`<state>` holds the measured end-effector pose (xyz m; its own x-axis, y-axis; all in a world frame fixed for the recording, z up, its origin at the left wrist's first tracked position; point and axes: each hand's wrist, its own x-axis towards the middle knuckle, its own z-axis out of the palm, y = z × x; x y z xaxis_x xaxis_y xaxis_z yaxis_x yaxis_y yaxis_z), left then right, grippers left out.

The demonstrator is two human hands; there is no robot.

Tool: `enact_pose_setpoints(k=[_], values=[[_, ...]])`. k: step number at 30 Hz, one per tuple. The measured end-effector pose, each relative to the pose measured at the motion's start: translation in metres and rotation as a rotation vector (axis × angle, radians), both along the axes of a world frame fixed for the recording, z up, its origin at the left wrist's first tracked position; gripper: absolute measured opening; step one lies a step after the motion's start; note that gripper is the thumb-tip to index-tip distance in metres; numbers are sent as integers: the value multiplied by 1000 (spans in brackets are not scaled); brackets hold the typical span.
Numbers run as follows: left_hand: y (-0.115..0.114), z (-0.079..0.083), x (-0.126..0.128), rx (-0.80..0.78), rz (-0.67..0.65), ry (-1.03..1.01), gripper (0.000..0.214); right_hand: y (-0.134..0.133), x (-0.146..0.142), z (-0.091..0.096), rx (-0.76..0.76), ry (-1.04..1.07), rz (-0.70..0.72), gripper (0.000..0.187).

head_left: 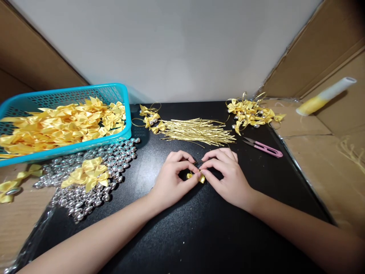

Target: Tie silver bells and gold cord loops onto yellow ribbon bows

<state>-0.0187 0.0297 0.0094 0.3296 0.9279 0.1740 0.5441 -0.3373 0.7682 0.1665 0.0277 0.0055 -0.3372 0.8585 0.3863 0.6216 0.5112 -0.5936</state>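
Observation:
At the middle of the black table, my left hand (180, 174) and my right hand (225, 173) meet fingertip to fingertip. Thumbs and forefingers of both are pinched at a thin gold cord, bent in a loop above a small yellow ribbon bow (202, 178). Part of the bow and the cord's ends are hidden behind the fingers. Just beyond my hands lies a bundle of gold cord pieces (196, 131). Pink thread snips (264, 148) rest to the right of it, blades pointing left.
A turquoise basket (128, 110) of yellow bows stands at the left. Silver beads (114, 163) spread before it, with loose bows (88, 173) on top. Bow-and-bead pieces lie in a pile (251, 112) back right and a smaller group (151, 118) back left. A tube (325, 97) leans on cardboard.

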Motion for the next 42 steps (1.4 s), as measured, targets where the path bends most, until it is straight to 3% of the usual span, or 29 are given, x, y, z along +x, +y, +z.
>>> enact_pose_setpoints(k=[7, 14, 26, 42], values=[[-1, 1, 1, 15, 23, -19, 8, -1, 3, 3, 23, 94, -75, 7], [-1, 1, 0, 4, 31, -51, 9, -2, 1, 2, 57, 77, -16, 12], [-2, -1, 0, 21, 20, -71, 5, 4, 3, -1, -60, 75, -4, 7], [-1, 0, 1, -6, 17, -53, 7, -1, 1, 0, 129, 15, -27, 5]])
